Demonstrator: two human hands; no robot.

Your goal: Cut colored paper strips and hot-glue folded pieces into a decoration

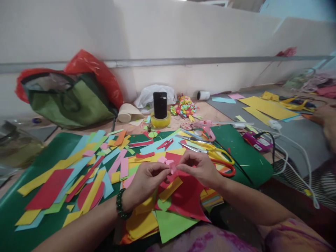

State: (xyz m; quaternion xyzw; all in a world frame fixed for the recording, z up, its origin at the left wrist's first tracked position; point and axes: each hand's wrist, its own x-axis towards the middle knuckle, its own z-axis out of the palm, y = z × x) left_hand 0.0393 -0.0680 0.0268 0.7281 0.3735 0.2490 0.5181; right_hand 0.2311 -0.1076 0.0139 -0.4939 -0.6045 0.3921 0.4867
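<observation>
A small piece of pink paper (173,166) is pinched between my two hands above a stack of coloured sheets. My left hand (147,180), with a dark green bead bracelet at the wrist, closes thumb and forefinger on its left side. On its right side, the fingertips of my right hand (201,168) are pressed together. Its exact shape is too small and blurred to make out. Below lie a red sheet (190,190), a yellow strip (170,189) and a light green sheet (174,224). Scissors with yellow handles (220,154) rest just beyond my right hand.
Many paper strips and a red sheet (49,187) cover the green mat (15,199) at left. A pink glue gun (206,127) lies behind the scissors. A phone (160,105) stands at the back. White cables (296,140) run at right, near another person's hand (324,113).
</observation>
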